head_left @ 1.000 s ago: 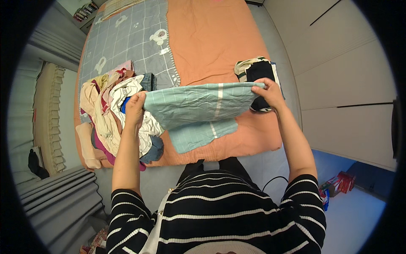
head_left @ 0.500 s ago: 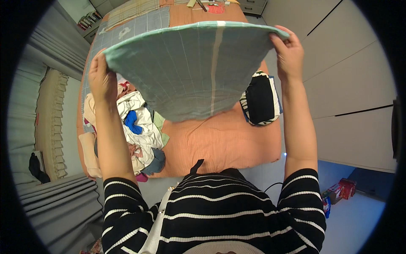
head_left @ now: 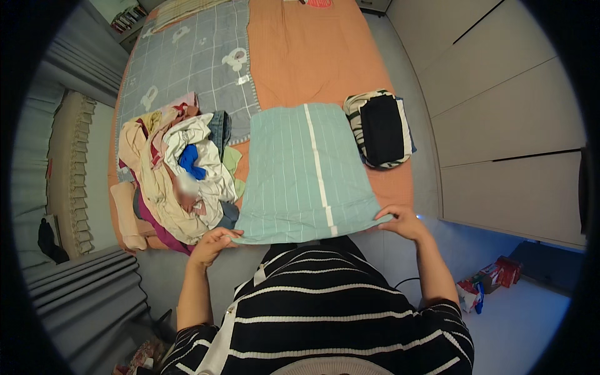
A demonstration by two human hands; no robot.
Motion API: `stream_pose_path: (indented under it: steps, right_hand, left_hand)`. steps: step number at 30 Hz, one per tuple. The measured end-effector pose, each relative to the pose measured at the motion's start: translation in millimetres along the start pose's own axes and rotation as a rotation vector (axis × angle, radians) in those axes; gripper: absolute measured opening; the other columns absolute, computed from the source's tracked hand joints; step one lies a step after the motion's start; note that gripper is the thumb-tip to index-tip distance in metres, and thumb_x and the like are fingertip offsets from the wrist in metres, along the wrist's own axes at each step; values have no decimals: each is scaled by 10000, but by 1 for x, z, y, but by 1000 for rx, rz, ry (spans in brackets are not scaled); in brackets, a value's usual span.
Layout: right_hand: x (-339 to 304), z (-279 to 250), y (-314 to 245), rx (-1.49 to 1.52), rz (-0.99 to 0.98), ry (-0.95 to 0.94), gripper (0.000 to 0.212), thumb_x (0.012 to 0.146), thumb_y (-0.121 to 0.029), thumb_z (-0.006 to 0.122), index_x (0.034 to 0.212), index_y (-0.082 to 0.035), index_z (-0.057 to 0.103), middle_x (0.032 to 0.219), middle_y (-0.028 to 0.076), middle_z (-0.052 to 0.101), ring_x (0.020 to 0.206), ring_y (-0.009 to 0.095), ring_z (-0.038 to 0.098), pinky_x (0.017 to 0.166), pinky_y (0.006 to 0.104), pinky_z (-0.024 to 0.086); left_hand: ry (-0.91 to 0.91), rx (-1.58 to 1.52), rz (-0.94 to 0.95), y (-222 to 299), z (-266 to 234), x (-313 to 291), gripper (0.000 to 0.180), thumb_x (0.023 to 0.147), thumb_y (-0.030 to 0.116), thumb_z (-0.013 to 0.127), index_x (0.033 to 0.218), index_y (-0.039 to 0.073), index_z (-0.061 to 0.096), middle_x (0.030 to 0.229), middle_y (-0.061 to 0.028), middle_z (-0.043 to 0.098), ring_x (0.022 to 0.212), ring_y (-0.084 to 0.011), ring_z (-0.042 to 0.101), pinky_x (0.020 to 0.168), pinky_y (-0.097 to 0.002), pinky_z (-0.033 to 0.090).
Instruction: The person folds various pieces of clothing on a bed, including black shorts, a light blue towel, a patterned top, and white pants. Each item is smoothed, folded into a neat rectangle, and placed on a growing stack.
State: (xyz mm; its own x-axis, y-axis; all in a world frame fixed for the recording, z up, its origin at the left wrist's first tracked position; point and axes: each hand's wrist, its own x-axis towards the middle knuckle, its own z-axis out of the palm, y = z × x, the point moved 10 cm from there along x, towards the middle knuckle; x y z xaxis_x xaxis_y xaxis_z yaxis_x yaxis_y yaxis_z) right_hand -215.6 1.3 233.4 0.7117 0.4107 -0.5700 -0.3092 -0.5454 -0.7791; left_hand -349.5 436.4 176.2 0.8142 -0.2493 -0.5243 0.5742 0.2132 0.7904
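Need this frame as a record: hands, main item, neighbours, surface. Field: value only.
left_hand: left hand pinching the near left corner of the teal cloth
right_hand: right hand gripping its near right corner
cloth_state: spread mostly flat, pale stripes, one broad white band
left_of_cloth: loose clothes heap
right_of_cloth: folded stack, black piece on top
surface: bed with orange cover, grey checked blanket far left

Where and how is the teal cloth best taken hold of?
The teal cloth is probably best gripped at both near corners, from the near side, one hand each: it lies spread wide, its near edge facing the person. The left hand and right hand pinch there.
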Motion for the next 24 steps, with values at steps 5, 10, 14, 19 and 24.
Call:
stream_pose_path:
  steps: [5,10,14,19,24]
  right_hand:
    - [27,55,102,-74,-12,-145,210,726,29,721,921,-21,660,874,15,645,763,99,578,717,258,469]
    - [61,50,113,-127,32,-104,177,752,22,699,918,-19,652,842,16,634,775,102,572,711,260,466]
    - [129,9,106,-143,-56,119,176,773,-5,683,943,-15,642,811,16,617,766,100,566,709,259,467]
    - [244,-43,91,-54,-179,419,231,765,-67,692,975,7,632,842,103,642,768,194,598,723,318,477]
    - [314,-57,79,-441,-251,799,533,798,-131,662,1292,-56,475,1151,195,571,1072,327,539,920,377,430]
  left_hand:
    - [64,16,-94,-78,-22,11,219,912,225,600,1017,36,634,1130,-79,632,1055,-143,551,931,-283,401]
    - [153,6,-93,-88,-48,40,228,924,250,587,1015,43,620,947,-4,631,842,-73,539,769,-216,415]
    - [357,49,39,-53,-68,106,227,926,273,585,978,55,617,763,59,534,667,-49,462,613,-205,375]
    - [532,99,221,-8,-127,228,240,919,218,593,1017,2,631,811,33,585,709,-60,494,655,-213,408]
    - [1003,536,487,8,-154,294,368,918,204,565,1204,-24,527,1123,-144,580,1014,-244,545,887,-340,417]
